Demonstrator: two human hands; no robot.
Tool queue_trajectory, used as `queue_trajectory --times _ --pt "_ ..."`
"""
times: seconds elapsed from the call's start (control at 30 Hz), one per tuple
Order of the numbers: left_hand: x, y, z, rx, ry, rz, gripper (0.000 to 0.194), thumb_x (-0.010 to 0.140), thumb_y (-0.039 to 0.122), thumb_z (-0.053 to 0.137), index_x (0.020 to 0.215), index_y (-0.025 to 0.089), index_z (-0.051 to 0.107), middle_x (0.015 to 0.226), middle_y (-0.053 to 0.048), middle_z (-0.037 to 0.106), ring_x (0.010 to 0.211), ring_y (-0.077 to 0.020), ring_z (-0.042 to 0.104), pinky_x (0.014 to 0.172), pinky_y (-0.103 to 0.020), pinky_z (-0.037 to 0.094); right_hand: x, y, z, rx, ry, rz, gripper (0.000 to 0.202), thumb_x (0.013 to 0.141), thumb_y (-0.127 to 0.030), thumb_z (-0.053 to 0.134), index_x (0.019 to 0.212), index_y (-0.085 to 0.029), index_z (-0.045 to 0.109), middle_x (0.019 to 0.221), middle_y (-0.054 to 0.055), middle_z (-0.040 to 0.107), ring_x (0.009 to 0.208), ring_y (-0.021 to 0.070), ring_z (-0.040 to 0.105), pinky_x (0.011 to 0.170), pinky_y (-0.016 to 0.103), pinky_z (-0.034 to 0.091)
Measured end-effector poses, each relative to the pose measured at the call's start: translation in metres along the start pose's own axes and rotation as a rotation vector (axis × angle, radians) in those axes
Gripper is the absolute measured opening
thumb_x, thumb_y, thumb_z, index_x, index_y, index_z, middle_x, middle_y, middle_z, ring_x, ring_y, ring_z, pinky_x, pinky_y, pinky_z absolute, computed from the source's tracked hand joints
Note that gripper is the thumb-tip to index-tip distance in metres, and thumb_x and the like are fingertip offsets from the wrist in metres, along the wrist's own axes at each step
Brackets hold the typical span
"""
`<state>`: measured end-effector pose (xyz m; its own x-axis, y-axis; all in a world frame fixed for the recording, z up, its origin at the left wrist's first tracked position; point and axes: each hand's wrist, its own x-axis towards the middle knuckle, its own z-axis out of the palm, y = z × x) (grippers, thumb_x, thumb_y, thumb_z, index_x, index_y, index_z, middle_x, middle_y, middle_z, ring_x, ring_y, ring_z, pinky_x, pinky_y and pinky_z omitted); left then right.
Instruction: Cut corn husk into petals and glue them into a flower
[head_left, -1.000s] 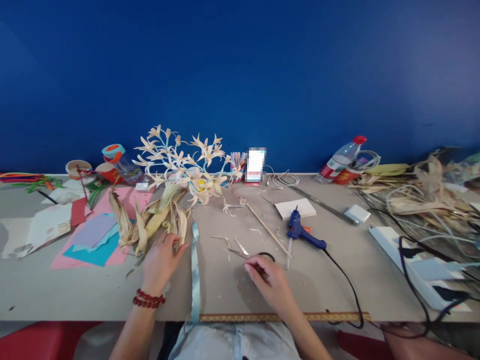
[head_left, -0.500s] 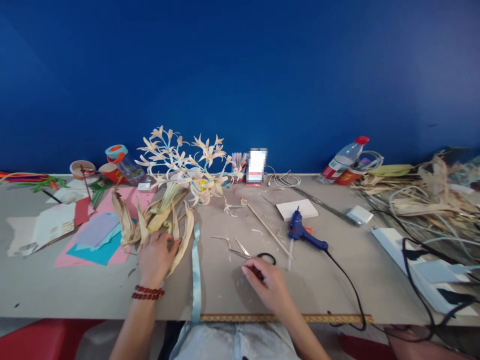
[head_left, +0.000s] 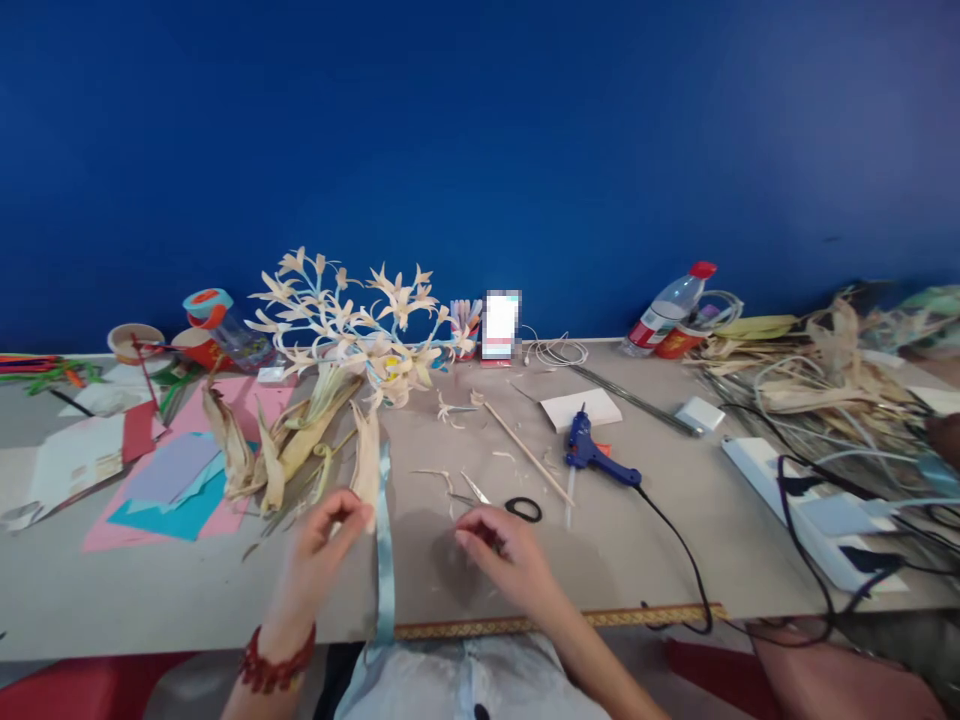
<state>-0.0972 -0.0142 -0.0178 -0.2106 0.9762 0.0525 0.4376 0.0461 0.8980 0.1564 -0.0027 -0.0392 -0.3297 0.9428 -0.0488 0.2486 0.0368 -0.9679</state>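
Note:
My left hand pinches the lower end of a pale corn husk strip, which stands up from its fingertips beside a light blue ribbon. More dried corn husks lie just beyond that hand. My right hand hovers over the table with thumb and fingers curled close together; whether anything is between them I cannot make out. Scissors with black handles lie just past the right hand, partly covered by it. A thin wooden stick rests farther back.
A bunch of husk flowers stands at the back. To the right are a blue glue gun with its cord, a power strip and a bottle. Coloured paper lies left. A co-worker's hand shows at the right edge.
My left hand has drawn a husk strip from the pile and moved toward me and to the right with it. My right hand stays near the scissors. The view has shifted slightly.

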Motion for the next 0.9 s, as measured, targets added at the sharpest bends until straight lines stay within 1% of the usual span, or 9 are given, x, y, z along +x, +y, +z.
queue_trajectory --times 0.03,0.1,0.13,0.2,0.33,0.53,0.63,0.77,0.9 --pt "-0.007 0.007 0.007 -0.085 -0.12 0.001 0.027 0.087 0.04 0.059 0.069 0.02 0.054 0.067 0.003 0.049 0.063 -0.014 0.049 0.06 -0.024 0.041 0.003 -0.003 0.004 0.093 -0.024 0.013 0.021 0.088 -0.039 0.062 0.089 -0.018 0.067 0.071 0.001 0.063 0.064 0.0152 0.057 0.057 0.024 0.041" --pt "-0.019 0.021 0.022 -0.181 -0.269 0.032 0.026 0.09 0.036 0.057 0.07 0.02 0.051 0.071 0.002 0.049 0.068 -0.0139 0.05 0.064 -0.024 0.041 0.009 -0.009 0.012 0.281 -0.073 0.028 0.028 0.084 -0.045 0.068 0.09 -0.018 0.067 0.068 -0.001 0.06 0.06 0.013 0.054 0.056 0.024 0.041" --pt "-0.023 0.026 0.028 -0.203 -0.319 0.057 0.027 0.091 0.034 0.055 0.069 0.02 0.05 0.072 0.002 0.049 0.068 -0.0138 0.049 0.064 -0.024 0.04 0.011 -0.012 0.014 0.373 -0.089 0.046 0.031 0.081 -0.047 0.07 0.089 -0.018 0.066 0.068 -0.002 0.059 0.058 0.012 0.052 0.055 0.023 0.041" --pt "-0.027 0.034 0.038 -0.203 -0.375 0.103 0.027 0.092 0.031 0.054 0.069 0.02 0.048 0.072 0.002 0.049 0.07 -0.0138 0.049 0.066 -0.024 0.039 0.013 -0.016 0.015 0.5 -0.1 0.078 0.033 0.078 -0.049 0.073 0.083 -0.018 0.063 0.065 -0.003 0.056 0.054 0.0101 0.049 0.053 0.023 0.04" --pt "-0.027 0.041 0.049 -0.145 -0.361 0.151 0.026 0.093 0.026 0.052 0.069 0.02 0.047 0.071 0.002 0.047 0.069 -0.0135 0.048 0.065 -0.024 0.037 0.012 -0.021 0.01 0.556 -0.07 0.071 0.029 0.078 -0.044 0.072 0.079 -0.018 0.06 0.064 -0.004 0.055 0.051 0.0094 0.049 0.052 0.022 0.04" --pt "-0.024 0.046 0.054 -0.127 -0.383 0.182 0.025 0.095 0.026 0.048 0.071 0.02 0.048 0.071 0.002 0.048 0.068 -0.0133 0.048 0.064 -0.024 0.037 0.011 -0.017 0.008 0.394 -0.036 0.051 0.019 0.079 -0.03 0.064 0.068 -0.019 0.054 0.056 -0.005 0.049 0.048 0.0092 0.045 0.048 0.021 0.033" --pt "-0.021 0.047 0.057 -0.091 -0.368 0.164 0.022 0.095 0.028 0.048 0.074 0.02 0.049 0.071 0.002 0.05 0.068 -0.0136 0.048 0.063 -0.023 0.037 0.011 -0.017 0.007 0.382 -0.032 0.065 0.017 0.079 -0.029 0.062 0.069 -0.019 0.053 0.055 -0.006 0.049 0.047 0.0093 0.044 0.047 0.021 0.033" --pt "-0.016 0.045 0.059 -0.023 -0.323 0.194 0.02 0.093 0.025 0.05 0.074 0.02 0.048 0.07 0.003 0.048 0.067 -0.0131 0.047 0.064 -0.023 0.036 0.01 -0.018 0.002 0.305 -0.018 0.073 0.016 0.079 -0.029 0.062 0.069 -0.019 0.056 0.058 -0.004 0.051 0.049 0.01 0.047 0.047 0.021 0.033" --pt "-0.015 0.045 0.061 -0.039 -0.312 0.212 0.02 0.093 0.023 0.049 0.073 0.02 0.047 0.071 0.003 0.049 0.067 -0.0127 0.048 0.063 -0.023 0.036 0.009 -0.017 0.001 0.362 0.001 0.09 0.019 0.078 -0.03 0.062 0.067 -0.019 0.052 0.055 -0.006 0.047 0.046 0.0089 0.045 0.046 0.021 0.032"
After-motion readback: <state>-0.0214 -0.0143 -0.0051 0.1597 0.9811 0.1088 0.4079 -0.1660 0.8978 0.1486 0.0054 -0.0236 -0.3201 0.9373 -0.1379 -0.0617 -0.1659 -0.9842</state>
